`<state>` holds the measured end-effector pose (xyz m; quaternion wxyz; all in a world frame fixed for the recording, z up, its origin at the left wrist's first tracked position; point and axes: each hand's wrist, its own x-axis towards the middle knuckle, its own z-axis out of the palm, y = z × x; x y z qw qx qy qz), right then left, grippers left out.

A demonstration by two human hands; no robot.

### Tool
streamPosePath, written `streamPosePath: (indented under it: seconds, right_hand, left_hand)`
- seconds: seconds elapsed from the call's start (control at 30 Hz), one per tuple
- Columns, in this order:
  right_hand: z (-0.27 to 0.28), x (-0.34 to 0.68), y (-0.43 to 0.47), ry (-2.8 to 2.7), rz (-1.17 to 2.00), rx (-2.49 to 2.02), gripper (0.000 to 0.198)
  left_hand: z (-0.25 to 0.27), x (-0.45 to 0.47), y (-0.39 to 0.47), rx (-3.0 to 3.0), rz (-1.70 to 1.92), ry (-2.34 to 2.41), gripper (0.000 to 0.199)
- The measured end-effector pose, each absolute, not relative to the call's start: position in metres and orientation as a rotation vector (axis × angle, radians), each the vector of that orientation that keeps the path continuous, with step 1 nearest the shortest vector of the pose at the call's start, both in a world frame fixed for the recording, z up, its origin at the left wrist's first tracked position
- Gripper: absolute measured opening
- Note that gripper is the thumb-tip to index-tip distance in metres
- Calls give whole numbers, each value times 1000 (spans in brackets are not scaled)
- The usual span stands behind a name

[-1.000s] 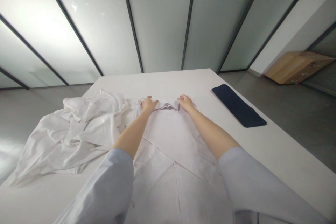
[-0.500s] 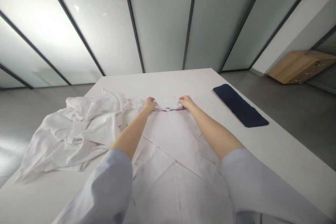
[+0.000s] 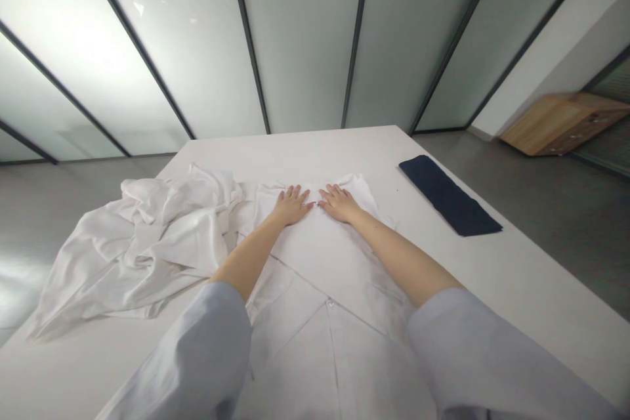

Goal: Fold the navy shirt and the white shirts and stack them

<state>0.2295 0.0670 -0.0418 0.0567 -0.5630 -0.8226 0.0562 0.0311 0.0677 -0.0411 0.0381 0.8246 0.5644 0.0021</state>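
A white garment (image 3: 319, 256), which looks like a coat or shirt with a button low on its front, lies spread on the table before me. My left hand (image 3: 292, 205) rests flat on its far part, fingers spread. Beside it, my right hand (image 3: 339, 202) presses down the same way, also with fingers apart. Both thumbs point toward each other, with a small gap between them at the collar area. The collar itself is mostly hidden under my hands. Neither hand grips anything.
At the left, a crumpled heap of white cloth (image 3: 152, 236) lies next to the garment. A folded dark navy cloth (image 3: 449, 197) lies near the right edge of the white table (image 3: 315, 151). Frosted glass panels (image 3: 305, 39) stand behind; a wooden cabinet (image 3: 556, 125) is at right.
Both hands have let go of the collar edge they were pinching. Their fingers are now spread flat on the garment, with the hands closer together.
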Motion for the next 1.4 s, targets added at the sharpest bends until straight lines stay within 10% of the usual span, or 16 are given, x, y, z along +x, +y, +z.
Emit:
streamPosePath:
  seconds: [0.97, 1.4]
  right_hand:
    - [-49, 270, -16, -2387, 235, -2040, 83]
    - [-24, 259, 26, -2335, -30, -1886, 57]
  left_hand:
    - [-36, 6, 5, 2278, -32, 2059, 80]
    - [-10, 30, 16, 2348, 149, 2044, 45]
